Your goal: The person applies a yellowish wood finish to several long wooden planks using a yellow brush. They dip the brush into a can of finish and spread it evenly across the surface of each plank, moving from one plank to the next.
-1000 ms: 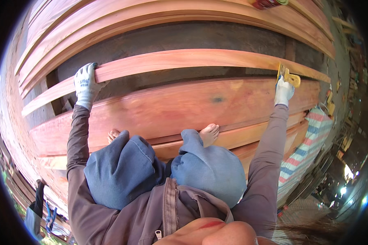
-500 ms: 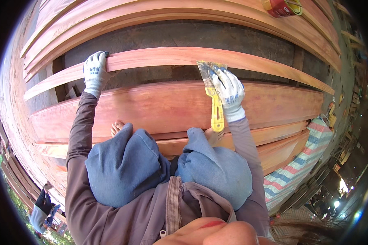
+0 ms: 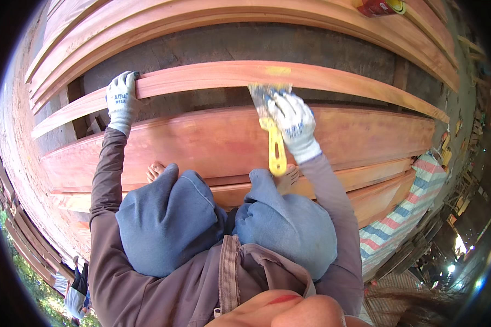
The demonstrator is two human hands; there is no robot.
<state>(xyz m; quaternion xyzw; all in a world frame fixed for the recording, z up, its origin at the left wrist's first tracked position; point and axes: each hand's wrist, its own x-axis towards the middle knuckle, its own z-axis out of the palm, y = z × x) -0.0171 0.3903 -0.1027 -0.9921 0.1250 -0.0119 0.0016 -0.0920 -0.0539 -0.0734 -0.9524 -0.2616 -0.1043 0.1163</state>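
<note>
My left hand (image 3: 121, 101) clasps the narrow board (image 3: 202, 75), which stretches past it on both sides. My right hand (image 3: 294, 120) holds the yellow-handled scraper (image 3: 276, 150); just beyond those fingers, the board bears a yellow patch (image 3: 278, 71). Nearer me than both hands lies a wide plank (image 3: 213, 141).

Open gap (image 3: 213, 44) beyond narrow plank (image 3: 213, 74)
</note>
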